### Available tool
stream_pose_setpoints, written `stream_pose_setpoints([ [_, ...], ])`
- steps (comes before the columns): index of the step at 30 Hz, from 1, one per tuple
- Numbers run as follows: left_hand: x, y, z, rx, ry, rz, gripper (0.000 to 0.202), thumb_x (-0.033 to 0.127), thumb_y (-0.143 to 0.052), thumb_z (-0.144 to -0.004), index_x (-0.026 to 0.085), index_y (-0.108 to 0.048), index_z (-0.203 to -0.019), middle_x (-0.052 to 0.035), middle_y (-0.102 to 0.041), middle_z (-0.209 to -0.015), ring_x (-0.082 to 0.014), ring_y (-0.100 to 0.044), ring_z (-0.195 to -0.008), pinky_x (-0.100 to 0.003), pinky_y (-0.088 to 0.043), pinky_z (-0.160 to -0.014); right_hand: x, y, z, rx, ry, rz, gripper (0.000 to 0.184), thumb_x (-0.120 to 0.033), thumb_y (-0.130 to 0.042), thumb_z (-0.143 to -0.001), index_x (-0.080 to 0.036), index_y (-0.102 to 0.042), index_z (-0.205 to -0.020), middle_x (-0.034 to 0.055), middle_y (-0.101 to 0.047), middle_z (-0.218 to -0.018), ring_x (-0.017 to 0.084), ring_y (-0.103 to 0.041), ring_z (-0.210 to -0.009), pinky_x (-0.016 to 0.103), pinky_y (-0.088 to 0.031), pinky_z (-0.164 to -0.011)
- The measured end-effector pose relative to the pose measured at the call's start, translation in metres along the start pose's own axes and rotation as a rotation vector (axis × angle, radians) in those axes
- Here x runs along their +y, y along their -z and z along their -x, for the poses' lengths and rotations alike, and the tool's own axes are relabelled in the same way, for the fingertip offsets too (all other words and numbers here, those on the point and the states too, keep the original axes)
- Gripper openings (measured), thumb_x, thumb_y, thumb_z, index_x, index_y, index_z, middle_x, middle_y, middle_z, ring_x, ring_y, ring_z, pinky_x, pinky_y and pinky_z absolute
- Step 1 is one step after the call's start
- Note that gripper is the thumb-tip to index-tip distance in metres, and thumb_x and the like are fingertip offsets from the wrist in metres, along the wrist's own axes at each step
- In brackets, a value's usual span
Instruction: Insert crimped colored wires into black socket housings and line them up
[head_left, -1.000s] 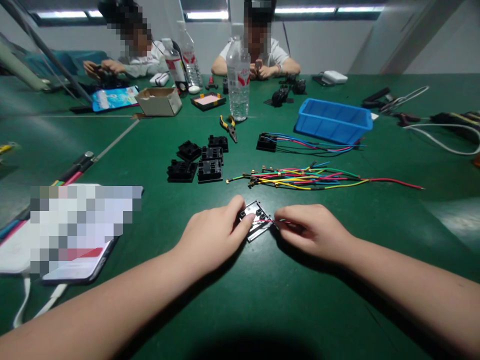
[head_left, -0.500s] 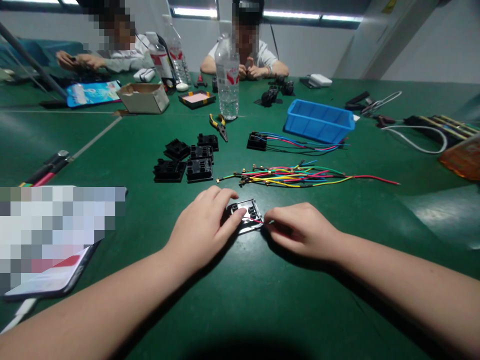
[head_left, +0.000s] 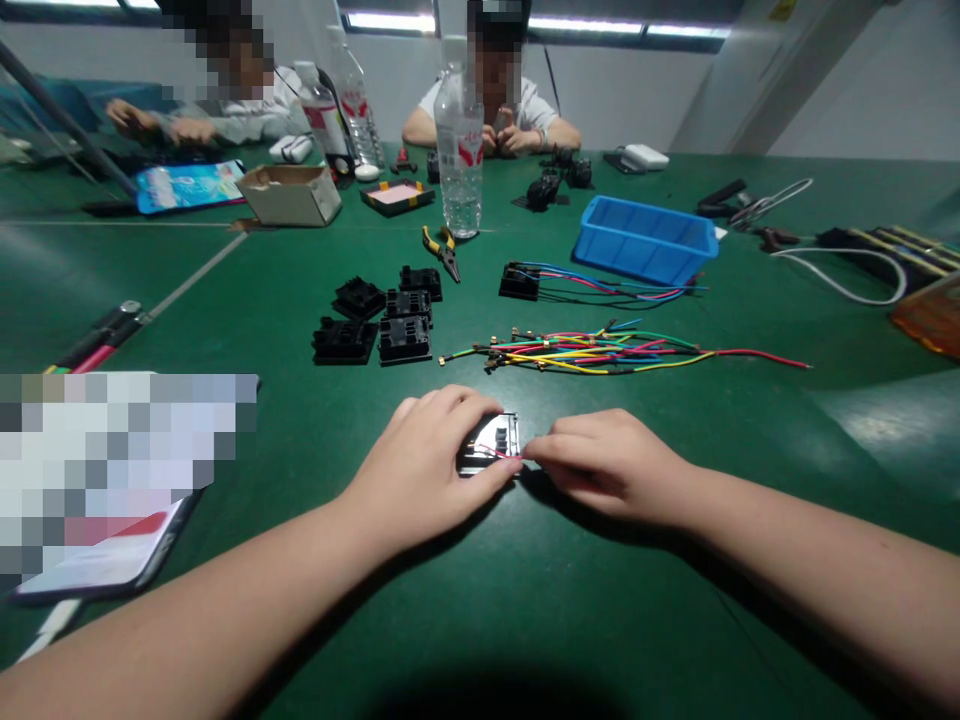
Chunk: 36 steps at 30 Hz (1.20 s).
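Note:
My left hand (head_left: 431, 465) is curled round a black plastic connector block (head_left: 495, 440) lying on the green table (head_left: 525, 600), gripping its left and near sides. My right hand (head_left: 607, 465) pinches a thin red wire (head_left: 499, 452) at the block's right edge, its fingertips touching the block. Just beyond lies a bundle of coloured wires (head_left: 600, 352) with metal terminals. Several more black connector blocks (head_left: 379, 320) sit in a group to the far left of the bundle.
A blue bin (head_left: 645, 240), a wired black block (head_left: 521, 282), pliers (head_left: 442, 250), water bottles (head_left: 459, 150) and a cardboard box (head_left: 289, 193) lie farther back. A phone (head_left: 105, 560) is at my left. Two people sit across the table.
The connector block has turned and shifted slightly toward me under my left hand. My right hand has moved closer in, its fingertips now at the block's edge with the red wire.

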<state>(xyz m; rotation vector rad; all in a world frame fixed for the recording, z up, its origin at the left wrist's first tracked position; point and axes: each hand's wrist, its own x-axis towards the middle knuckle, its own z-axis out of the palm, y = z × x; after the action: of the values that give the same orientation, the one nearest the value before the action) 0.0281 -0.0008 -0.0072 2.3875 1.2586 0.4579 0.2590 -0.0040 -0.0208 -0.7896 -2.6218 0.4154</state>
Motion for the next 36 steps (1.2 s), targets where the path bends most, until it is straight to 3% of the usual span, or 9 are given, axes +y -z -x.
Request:
stream_pose_setpoints([
  [7, -0.0002, -0.0013, 0.0004, 0.004, -0.003, 0.106, 0.031, 0.039, -0.06, -0.086, 0.021, -0.059, -0.11, -0.0051, -0.06, -0.111, -0.0227, -0.056, -0.107, -0.04, -0.044, -0.092, -0.0024, 0.0001, -0.0006, -0.02, -0.037, -0.044, 0.017, -0.02, -0.049, -0.09, -0.015, -0.061, -0.101, 0.0003, -0.06, -0.073, 0.011, -0.05, -0.062, 0.025, -0.032, -0.057],
  [12, -0.0007, -0.0007, 0.0002, 0.014, 0.028, 0.145, 0.033, 0.041, -0.062, -0.085, 0.02, -0.06, -0.11, -0.0049, -0.06, -0.11, -0.0217, -0.056, -0.105, -0.038, -0.045, -0.092, -0.004, 0.0015, -0.001, 0.118, -0.152, -0.048, 0.018, -0.016, -0.054, -0.078, -0.016, -0.06, -0.095, -0.0003, -0.059, -0.074, 0.011, -0.049, -0.062, 0.024, -0.034, -0.06],
  [16, -0.001, -0.0007, -0.0005, 0.024, 0.053, 0.144, 0.034, 0.041, -0.063, -0.084, 0.019, -0.061, -0.109, -0.0055, -0.059, -0.11, -0.0217, -0.056, -0.105, -0.037, -0.045, -0.093, -0.0035, 0.0016, -0.0007, 0.109, -0.243, -0.046, 0.013, -0.015, -0.053, -0.073, -0.017, -0.059, -0.085, -0.0026, -0.055, -0.068, 0.011, -0.045, -0.059, 0.024, -0.032, -0.059],
  [23, -0.0012, -0.0001, -0.0019, 0.046, 0.082, 0.104, 0.032, 0.038, -0.061, -0.083, 0.019, -0.061, -0.109, -0.0054, -0.06, -0.11, -0.0217, -0.057, -0.104, -0.037, -0.046, -0.093, -0.0009, 0.0019, -0.0007, 0.086, -0.116, -0.017, 0.01, -0.015, -0.05, -0.078, -0.016, -0.059, -0.082, -0.002, -0.051, -0.066, 0.011, -0.044, -0.059, 0.024, -0.03, -0.057],
  [36, -0.0006, -0.0008, 0.0008, 0.057, 0.066, 0.109, 0.034, 0.033, -0.062, -0.08, 0.019, -0.061, -0.112, -0.0053, -0.059, -0.112, -0.021, -0.056, -0.106, -0.035, -0.046, -0.094, 0.001, 0.0002, -0.0003, 0.034, -0.089, 0.041, 0.014, -0.016, -0.051, -0.083, -0.015, -0.063, -0.088, -0.0003, -0.053, -0.069, 0.011, -0.047, -0.06, 0.026, -0.029, -0.056],
])
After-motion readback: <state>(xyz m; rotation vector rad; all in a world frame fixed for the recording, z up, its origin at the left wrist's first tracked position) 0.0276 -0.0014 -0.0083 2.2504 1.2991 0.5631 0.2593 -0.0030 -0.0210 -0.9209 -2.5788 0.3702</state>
